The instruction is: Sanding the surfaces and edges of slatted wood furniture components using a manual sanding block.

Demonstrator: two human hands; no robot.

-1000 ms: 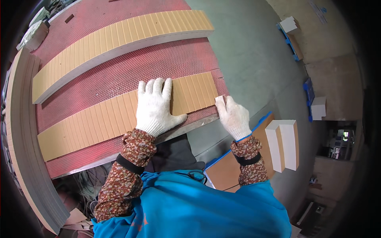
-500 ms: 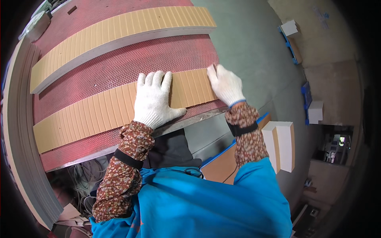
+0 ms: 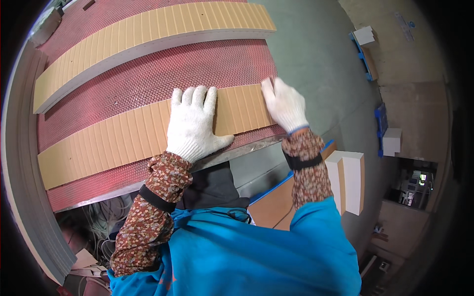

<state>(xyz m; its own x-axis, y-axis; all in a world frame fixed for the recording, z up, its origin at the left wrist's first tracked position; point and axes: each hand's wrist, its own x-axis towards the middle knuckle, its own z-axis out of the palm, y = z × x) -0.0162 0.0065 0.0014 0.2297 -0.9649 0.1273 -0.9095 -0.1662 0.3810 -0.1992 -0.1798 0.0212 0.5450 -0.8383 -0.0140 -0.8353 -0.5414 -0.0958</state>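
The left hand, in a white knit glove, lies flat with fingers spread on the near row of tan blocks, palm down and holding nothing. The right hand, gloved the same way, rests open against the right end of that row, fingers pointing away from the person along the end block's edge, also gripping nothing. The row lies across a red perforated table, close to its near edge, and curves from the lower left up to the right hand. A second row of tan blocks lies farther back on the same table, well apart from the first. Both forearms wear flowered sleeve covers with black bands over a blue jacket. To the right, below the table, white blocks stand on edge beside a flat brown board on the grey floor. Loose cables hang under the table at lower left.
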